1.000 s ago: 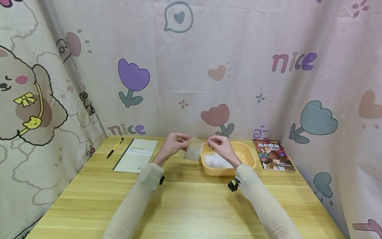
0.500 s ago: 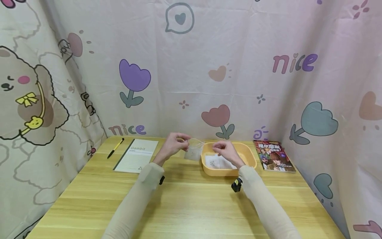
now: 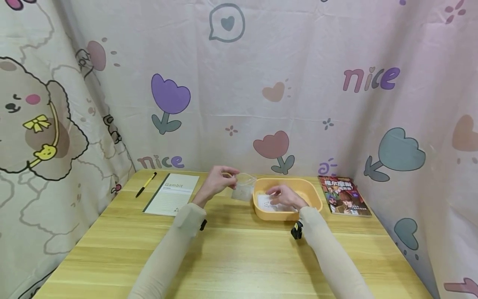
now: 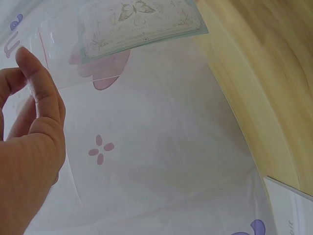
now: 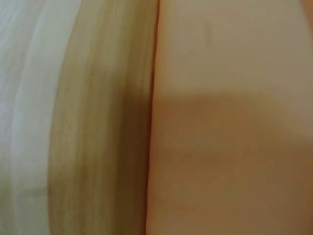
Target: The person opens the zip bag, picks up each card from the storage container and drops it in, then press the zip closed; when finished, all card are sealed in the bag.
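My left hand (image 3: 217,182) pinches the top edge of a clear zip bag (image 3: 242,192), which hangs beside the basin with its mouth spread. In the left wrist view, a pale card (image 4: 142,27) printed with a butterfly shows in the bag. A yellow plastic basin (image 3: 309,192) stands right of the bag, with white printed papers (image 3: 264,202) lying in it. Over these papers is my right hand (image 3: 285,197), lowered inside the rim, fingers loosely bent and fingertips close to the papers. The basin's outer wall (image 5: 234,127) fills much of the right wrist view, where the hand is hidden.
On the wooden table (image 3: 239,257), a notebook (image 3: 172,195) lies left of my left hand, with a yellow and black pen (image 3: 146,184) beyond it. A comic-style book (image 3: 344,197) lies right of the basin. A printed curtain (image 3: 231,83) hangs along the table's back edge.
My right hand has let go of the bag's edge and moved right and down into the basin. My left hand has stayed in place with the bag.
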Action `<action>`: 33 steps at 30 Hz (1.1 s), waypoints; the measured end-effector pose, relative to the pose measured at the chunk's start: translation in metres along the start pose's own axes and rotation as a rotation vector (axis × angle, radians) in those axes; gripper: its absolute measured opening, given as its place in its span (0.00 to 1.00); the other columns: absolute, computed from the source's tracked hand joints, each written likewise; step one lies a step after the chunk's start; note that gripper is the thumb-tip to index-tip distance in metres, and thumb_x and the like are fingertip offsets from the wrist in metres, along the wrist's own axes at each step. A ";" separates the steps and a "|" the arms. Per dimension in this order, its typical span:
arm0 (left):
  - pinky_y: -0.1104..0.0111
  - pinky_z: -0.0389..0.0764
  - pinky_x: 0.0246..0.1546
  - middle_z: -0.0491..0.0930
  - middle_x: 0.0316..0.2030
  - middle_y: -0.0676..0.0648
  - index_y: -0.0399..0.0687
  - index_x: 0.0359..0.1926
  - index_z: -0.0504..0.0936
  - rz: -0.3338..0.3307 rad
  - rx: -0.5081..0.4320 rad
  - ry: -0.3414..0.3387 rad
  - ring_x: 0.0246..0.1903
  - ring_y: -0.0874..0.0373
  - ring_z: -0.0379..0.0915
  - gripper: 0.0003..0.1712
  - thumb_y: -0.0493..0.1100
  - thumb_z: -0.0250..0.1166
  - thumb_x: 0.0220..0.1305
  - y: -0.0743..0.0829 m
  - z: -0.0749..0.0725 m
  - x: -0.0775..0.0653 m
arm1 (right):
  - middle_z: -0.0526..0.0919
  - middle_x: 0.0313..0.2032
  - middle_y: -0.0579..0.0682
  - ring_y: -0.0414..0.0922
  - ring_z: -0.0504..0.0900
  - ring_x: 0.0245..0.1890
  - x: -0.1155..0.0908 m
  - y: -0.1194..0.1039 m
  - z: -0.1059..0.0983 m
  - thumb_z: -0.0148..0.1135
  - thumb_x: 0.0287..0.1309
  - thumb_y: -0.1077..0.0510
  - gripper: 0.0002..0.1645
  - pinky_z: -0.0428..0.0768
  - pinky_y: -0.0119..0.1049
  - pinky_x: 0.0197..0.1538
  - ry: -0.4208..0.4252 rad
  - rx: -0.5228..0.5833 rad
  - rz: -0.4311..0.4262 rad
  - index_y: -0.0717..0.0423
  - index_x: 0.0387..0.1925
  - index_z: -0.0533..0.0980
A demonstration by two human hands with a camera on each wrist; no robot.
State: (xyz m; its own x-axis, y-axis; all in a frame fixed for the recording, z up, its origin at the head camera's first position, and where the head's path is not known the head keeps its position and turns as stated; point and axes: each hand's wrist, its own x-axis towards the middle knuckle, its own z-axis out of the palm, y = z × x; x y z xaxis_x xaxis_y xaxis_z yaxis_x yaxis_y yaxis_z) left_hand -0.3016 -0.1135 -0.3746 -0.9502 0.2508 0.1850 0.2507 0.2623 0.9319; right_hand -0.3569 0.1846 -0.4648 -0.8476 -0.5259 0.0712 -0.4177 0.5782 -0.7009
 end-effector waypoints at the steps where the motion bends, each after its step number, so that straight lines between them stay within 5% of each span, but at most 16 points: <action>1: 0.54 0.87 0.39 0.82 0.36 0.39 0.34 0.49 0.83 -0.002 -0.002 -0.003 0.26 0.57 0.81 0.14 0.30 0.64 0.60 0.000 0.000 0.000 | 0.85 0.48 0.57 0.49 0.79 0.43 0.000 0.001 0.001 0.71 0.44 0.68 0.27 0.78 0.37 0.48 -0.004 0.001 0.028 0.61 0.51 0.81; 7: 0.49 0.86 0.42 0.82 0.37 0.39 0.34 0.49 0.83 -0.015 -0.005 -0.007 0.26 0.57 0.81 0.15 0.29 0.64 0.60 -0.001 0.001 0.001 | 0.80 0.54 0.57 0.49 0.75 0.44 0.002 0.005 0.006 0.73 0.40 0.70 0.33 0.77 0.35 0.44 -0.012 0.034 0.189 0.59 0.55 0.79; 12: 0.57 0.88 0.37 0.82 0.37 0.39 0.34 0.49 0.83 0.003 0.010 -0.009 0.26 0.57 0.81 0.15 0.29 0.64 0.60 0.000 0.001 0.003 | 0.77 0.56 0.56 0.50 0.72 0.47 0.002 0.004 0.007 0.72 0.40 0.73 0.35 0.78 0.34 0.40 -0.012 0.106 0.253 0.57 0.56 0.79; 27: 0.49 0.86 0.42 0.82 0.37 0.39 0.35 0.49 0.83 -0.021 0.016 -0.012 0.26 0.57 0.81 0.14 0.29 0.63 0.61 -0.003 0.003 0.004 | 0.73 0.61 0.56 0.55 0.70 0.58 0.001 0.005 0.012 0.70 0.40 0.74 0.34 0.72 0.52 0.63 0.002 0.109 0.237 0.54 0.54 0.80; 33: 0.53 0.87 0.40 0.82 0.37 0.39 0.36 0.48 0.84 -0.035 0.027 -0.004 0.26 0.57 0.81 0.14 0.29 0.63 0.61 -0.001 0.002 0.004 | 0.67 0.68 0.57 0.61 0.66 0.66 0.001 0.001 0.010 0.67 0.42 0.75 0.41 0.77 0.49 0.61 -0.037 0.135 0.261 0.53 0.63 0.74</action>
State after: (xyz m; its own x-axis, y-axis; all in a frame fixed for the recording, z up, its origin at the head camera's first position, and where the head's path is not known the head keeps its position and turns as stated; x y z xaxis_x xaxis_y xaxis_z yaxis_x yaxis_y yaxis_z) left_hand -0.3054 -0.1106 -0.3757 -0.9578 0.2448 0.1509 0.2220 0.2958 0.9291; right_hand -0.3547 0.1781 -0.4723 -0.9070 -0.3944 -0.1478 -0.1383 0.6102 -0.7801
